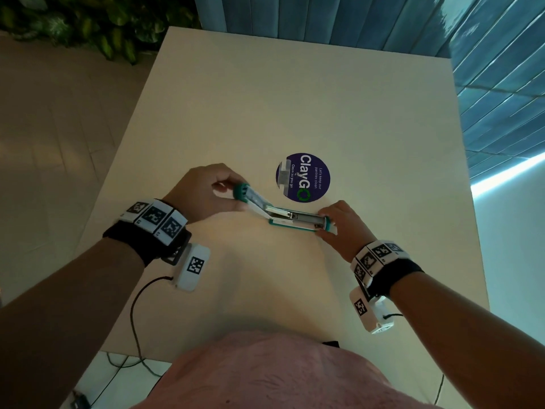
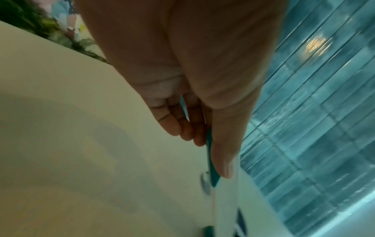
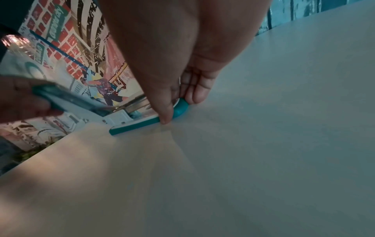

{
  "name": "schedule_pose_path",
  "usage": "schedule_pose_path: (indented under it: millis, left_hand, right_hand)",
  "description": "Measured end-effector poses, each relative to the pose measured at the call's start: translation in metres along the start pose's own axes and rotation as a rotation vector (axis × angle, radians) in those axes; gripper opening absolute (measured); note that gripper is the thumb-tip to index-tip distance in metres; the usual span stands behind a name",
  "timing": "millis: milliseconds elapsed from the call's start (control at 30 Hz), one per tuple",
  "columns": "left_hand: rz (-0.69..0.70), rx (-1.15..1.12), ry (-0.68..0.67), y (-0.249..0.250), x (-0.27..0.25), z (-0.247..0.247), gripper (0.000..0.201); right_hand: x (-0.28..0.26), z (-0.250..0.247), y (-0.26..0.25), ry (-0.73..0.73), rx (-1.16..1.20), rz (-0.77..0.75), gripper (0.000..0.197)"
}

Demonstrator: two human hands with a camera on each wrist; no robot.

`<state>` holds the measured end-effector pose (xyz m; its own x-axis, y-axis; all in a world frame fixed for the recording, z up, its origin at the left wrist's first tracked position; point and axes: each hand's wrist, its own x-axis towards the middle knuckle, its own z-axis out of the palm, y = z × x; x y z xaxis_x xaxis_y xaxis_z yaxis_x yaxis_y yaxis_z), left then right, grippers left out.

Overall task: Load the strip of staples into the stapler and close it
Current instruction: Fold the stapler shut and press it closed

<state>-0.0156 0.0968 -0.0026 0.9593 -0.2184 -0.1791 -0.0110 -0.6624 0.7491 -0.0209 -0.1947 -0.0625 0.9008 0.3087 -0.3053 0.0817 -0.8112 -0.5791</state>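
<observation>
The stapler is white with teal trim and lies open at mid-frame on the counter. Its base rests flat, pointing right, with the metal staple channel exposed above it. The lid is swung back and tilts up to the left. Whether staples sit in the channel cannot be told.

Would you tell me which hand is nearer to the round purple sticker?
Left. The left hand holds the stapler's raised top just beside the sticker; the right hand grips the base end, further off.
</observation>
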Motion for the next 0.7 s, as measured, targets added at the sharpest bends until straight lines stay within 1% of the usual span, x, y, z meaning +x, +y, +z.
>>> schedule_pose_path:
  millis: [100, 167, 267, 333, 400, 600, 700]
  left_hand:
    - [0.12, -0.03, -0.012, 0.027, 0.006, 0.023, 0.036]
    - [0.184, -0.03, -0.024, 0.038, 0.012, 0.045, 0.039]
    - [0.263, 0.077, -0.076, 0.047, 0.024, 0.078, 0.043]
    - [0.275, 0.177, -0.138, 0.05, 0.031, 0.096, 0.044]
    - [0.272, 0.223, -0.175, 0.051, 0.035, 0.108, 0.042]
    - [0.273, 0.238, -0.148, 0.047, 0.04, 0.115, 0.041]
    - [0.265, 0.256, -0.161, 0.048, 0.042, 0.117, 0.041]
  right_hand:
    - [0.0, 0.002, 0.003, 0.006, 0.008, -0.003, 0.032]
    - [-0.001, 0.003, 0.004, 0.01, 0.013, -0.006, 0.032]
    - [-0.001, 0.003, 0.004, 0.004, 0.001, -0.006, 0.03]
    - [0.0, 0.003, 0.004, 0.004, 0.003, -0.004, 0.029]
    - [0.0, 0.003, 0.006, 0.003, 0.031, 0.003, 0.032]
    - [0.001, 0.004, 0.01, 0.014, 0.046, -0.014, 0.034]
    - [0.001, 0.005, 0.011, 0.012, 0.031, -0.025, 0.033]
